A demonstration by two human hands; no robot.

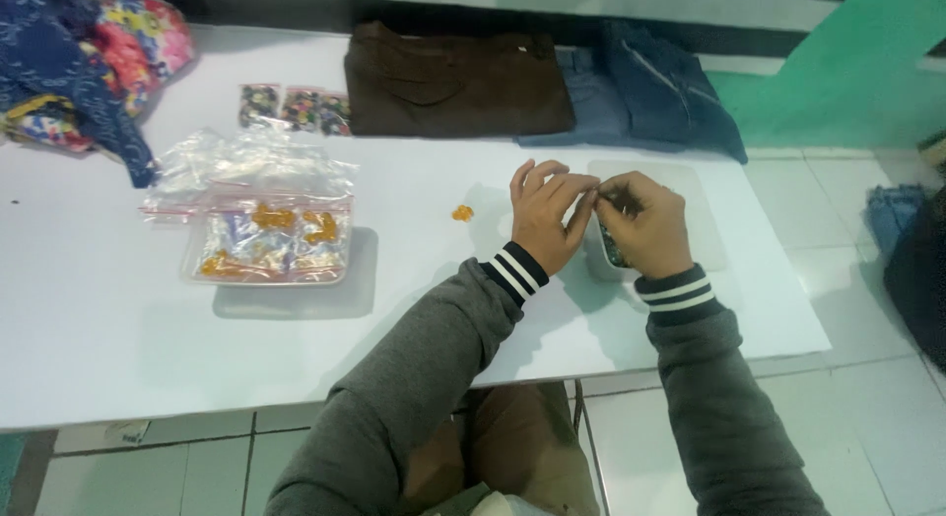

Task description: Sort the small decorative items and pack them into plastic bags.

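My left hand [545, 215] and my right hand [645, 223] meet fingertip to fingertip above a small white container [597, 255] on the white table [89, 319]. Both hands pinch something tiny between them; it is too small to make out. The container holds dark small items, mostly hidden by my right hand. A small orange piece [462, 213] lies on the table just left of my left hand. Further left stands a clear tray [271, 248] with orange pieces, covered by clear zip bags [246, 171].
Three small packets of mixed beads [296, 109] lie at the back. Folded brown trousers [453, 82] and blue jeans [650, 92] rest along the far edge. Colourful patterned cloth [79, 63] is heaped at the back left. More dark clothing [912, 260] sits on the tiled floor at right.
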